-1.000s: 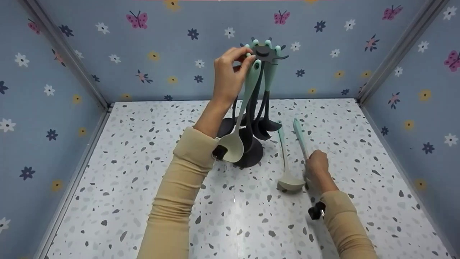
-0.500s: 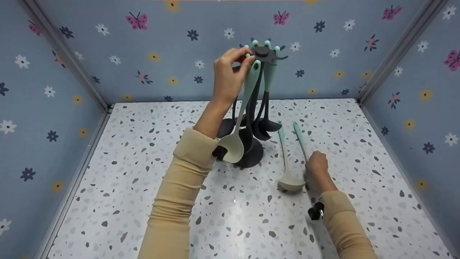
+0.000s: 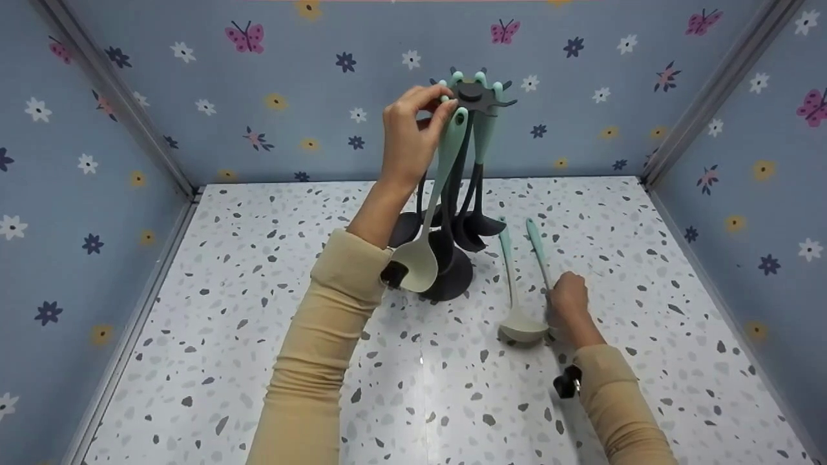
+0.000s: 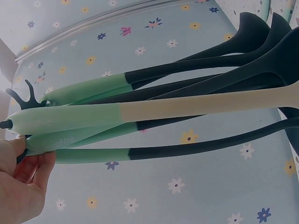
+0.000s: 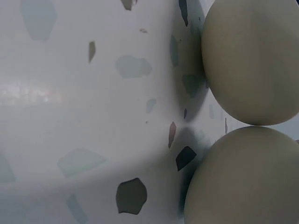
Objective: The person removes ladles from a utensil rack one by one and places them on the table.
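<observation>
A black utensil rack (image 3: 470,93) stands upright toward the back, with several green-handled utensils hanging from its hooks. My left hand (image 3: 410,135) pinches the rack at one hook, where a green handle end (image 4: 39,143) also lies between the fingers. Nearest hangs a beige spoon (image 3: 420,261) with a green handle. On the right, my right hand (image 3: 570,300) grips the beige lower stem of a green-handled utensil (image 3: 535,237) lying on the table; the hand hides its head. Beside it lies a beige ladle (image 3: 522,328). Two rounded beige heads (image 5: 252,60) fill the right wrist view's right side.
Black ladle-like heads (image 3: 484,225) hang low around the rack's round base (image 3: 462,284). The speckled white table (image 3: 258,336) is bounded by flower-patterned panels (image 3: 284,90) at the back and both sides.
The green-handled utensil at my right hand has slid slightly toward me. My left hand stays at the rack, almost unmoved.
</observation>
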Available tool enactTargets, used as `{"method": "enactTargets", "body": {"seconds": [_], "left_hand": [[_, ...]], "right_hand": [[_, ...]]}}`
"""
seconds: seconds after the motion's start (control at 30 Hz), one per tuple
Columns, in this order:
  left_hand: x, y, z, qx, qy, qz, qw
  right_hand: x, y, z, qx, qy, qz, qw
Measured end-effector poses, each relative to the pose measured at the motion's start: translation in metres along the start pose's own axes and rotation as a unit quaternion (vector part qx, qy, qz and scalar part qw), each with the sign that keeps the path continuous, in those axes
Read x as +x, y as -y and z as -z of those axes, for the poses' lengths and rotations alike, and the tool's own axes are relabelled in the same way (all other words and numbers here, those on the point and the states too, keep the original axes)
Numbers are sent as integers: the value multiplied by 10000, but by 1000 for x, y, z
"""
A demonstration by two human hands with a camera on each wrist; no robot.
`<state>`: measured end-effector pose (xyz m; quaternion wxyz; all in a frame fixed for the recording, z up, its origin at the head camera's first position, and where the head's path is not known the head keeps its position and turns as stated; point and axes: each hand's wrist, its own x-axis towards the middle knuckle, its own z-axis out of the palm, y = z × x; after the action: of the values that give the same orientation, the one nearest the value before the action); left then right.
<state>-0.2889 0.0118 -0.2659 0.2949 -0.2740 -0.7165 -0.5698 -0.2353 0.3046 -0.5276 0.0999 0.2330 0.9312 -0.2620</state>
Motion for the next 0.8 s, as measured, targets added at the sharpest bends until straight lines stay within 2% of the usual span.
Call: {"method": "enactTargets", "body": {"seconds": [0.1,0.27,0.43,0.57,0.67,0.8], "left_hand": [[0,0,0,-19,15,31,10000],[0,-1,0,-50,9,54,10000],[0,0,0,-24,-14,33,10000],[0,0,0,-15,9,41,10000],[0,-1,0,3,36,58,10000],[0,-1,1,2,63,92,9999]], "right_hand": [[-1,0,2,21,18,59,10000],[-6,3,8,349,-5,132,9993],[-11,12,15,574,-386,656,9954],[-15,23,19,683,-850,1184,9870],[-18,32,22,839,-1169,1609,9764],[-26,45,26,1107,-1382,2075,9621]]}}
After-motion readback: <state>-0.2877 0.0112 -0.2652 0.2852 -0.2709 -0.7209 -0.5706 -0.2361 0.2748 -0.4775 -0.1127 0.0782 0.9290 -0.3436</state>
